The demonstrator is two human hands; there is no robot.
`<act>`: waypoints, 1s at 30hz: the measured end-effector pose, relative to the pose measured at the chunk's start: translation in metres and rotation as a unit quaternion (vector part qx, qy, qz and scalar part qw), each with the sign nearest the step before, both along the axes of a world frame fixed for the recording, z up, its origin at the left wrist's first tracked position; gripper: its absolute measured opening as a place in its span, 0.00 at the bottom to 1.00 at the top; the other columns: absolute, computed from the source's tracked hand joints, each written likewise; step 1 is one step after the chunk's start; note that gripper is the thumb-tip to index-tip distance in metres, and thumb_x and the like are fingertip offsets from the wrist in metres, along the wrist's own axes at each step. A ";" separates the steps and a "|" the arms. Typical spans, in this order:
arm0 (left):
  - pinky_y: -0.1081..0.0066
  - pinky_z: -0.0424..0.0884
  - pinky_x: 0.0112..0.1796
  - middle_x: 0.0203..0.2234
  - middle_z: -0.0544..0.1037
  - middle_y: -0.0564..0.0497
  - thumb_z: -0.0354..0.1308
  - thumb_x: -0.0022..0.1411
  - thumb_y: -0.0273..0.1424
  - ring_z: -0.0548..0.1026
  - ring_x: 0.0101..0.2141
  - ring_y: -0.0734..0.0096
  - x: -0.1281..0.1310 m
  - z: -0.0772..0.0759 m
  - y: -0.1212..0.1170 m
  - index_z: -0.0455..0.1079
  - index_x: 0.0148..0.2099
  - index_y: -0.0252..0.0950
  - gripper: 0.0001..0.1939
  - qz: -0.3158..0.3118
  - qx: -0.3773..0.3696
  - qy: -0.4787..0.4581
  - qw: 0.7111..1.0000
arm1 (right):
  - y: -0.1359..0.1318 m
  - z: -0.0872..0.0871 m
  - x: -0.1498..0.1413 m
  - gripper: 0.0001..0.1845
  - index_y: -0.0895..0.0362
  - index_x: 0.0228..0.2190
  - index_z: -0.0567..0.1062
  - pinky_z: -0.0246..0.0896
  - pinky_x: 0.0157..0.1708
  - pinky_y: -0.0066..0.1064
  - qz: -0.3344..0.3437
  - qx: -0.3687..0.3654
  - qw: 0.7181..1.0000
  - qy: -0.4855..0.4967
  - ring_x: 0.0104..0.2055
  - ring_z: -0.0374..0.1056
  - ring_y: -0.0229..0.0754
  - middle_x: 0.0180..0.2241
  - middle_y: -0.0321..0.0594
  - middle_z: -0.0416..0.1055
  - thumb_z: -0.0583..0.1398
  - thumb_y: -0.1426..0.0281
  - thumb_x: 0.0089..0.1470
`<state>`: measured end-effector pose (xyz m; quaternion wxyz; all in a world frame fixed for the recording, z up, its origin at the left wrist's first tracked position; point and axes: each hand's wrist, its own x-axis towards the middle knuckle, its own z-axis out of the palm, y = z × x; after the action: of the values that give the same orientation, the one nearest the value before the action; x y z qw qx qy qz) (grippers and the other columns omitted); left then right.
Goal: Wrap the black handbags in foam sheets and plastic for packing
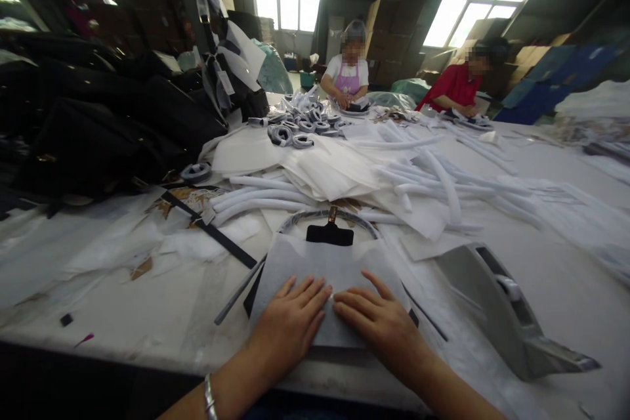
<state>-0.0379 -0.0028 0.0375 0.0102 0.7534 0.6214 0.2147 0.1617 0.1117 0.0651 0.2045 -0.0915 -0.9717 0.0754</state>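
A black handbag lies flat in front of me under a white tissue sheet [300, 262], its dark corners showing at both sides. My left hand [295, 312] rests flat on the sheet with fingers stretched out. Beside it, my right hand [377, 318] also lies on the sheet, thumb apart from the fingers. The two sets of fingertips nearly meet at the middle. Above the sheet's far edge, a black flap [329, 234] with a metal clasp shows. A wrapped handle [295, 218] arches behind it.
A grey tape dispenser [506, 308] stands at the right. Behind the bag lie white foam tubes [266, 200], stacked white sheets [329, 167] and wrapped rolls [290, 134]. Black bags [98, 125] are heaped at left. Two people [349, 75] work across the table.
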 end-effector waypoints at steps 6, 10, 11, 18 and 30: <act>0.52 0.65 0.59 0.59 0.72 0.49 0.51 0.70 0.30 0.71 0.58 0.59 -0.006 0.010 0.009 0.65 0.63 0.40 0.20 -0.020 -0.066 -0.017 0.998 | 0.012 0.000 -0.003 0.13 0.52 0.48 0.76 0.69 0.44 0.36 -0.037 -0.076 0.989 -0.123 0.42 0.74 0.43 0.47 0.39 0.78 0.56 0.73 0.65; 0.53 0.65 0.59 0.59 0.72 0.48 0.51 0.71 0.30 0.71 0.58 0.59 -0.005 0.008 0.009 0.65 0.63 0.39 0.20 -0.016 -0.057 -0.014 0.998 | 0.016 0.022 -0.013 0.16 0.49 0.47 0.77 0.60 0.57 0.49 -0.011 -0.061 0.977 -0.204 0.43 0.76 0.45 0.44 0.38 0.80 0.60 0.77 0.60; 0.53 0.65 0.59 0.59 0.72 0.48 0.51 0.70 0.30 0.71 0.58 0.59 -0.005 0.008 0.009 0.65 0.63 0.39 0.20 -0.016 -0.058 -0.014 0.998 | 0.015 0.027 -0.017 0.16 0.50 0.46 0.78 0.58 0.59 0.52 -0.008 -0.052 0.971 -0.232 0.42 0.76 0.46 0.43 0.39 0.81 0.61 0.77 0.59; 0.53 0.66 0.59 0.59 0.73 0.48 0.51 0.70 0.31 0.71 0.58 0.59 -0.005 0.008 0.008 0.66 0.62 0.39 0.19 -0.018 -0.060 -0.025 0.998 | 0.007 0.047 -0.035 0.15 0.56 0.42 0.81 0.56 0.58 0.59 -0.006 -0.034 0.946 -0.321 0.38 0.77 0.50 0.35 0.44 0.81 0.62 0.78 0.53; 0.47 0.64 0.59 0.63 0.66 0.45 0.52 0.71 0.38 0.67 0.61 0.54 -0.014 0.000 0.000 0.59 0.67 0.45 0.24 -0.064 -0.047 0.006 0.997 | 0.025 0.011 0.029 0.25 0.48 0.64 0.60 0.43 0.67 0.55 0.013 -0.071 0.973 -0.218 0.66 0.58 0.48 0.64 0.39 0.63 0.52 0.65 0.68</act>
<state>-0.0516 -0.0030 0.0379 0.0555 0.7918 0.5812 0.1793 0.1903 0.1365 0.0761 -0.0200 -0.1075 -0.9861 0.1248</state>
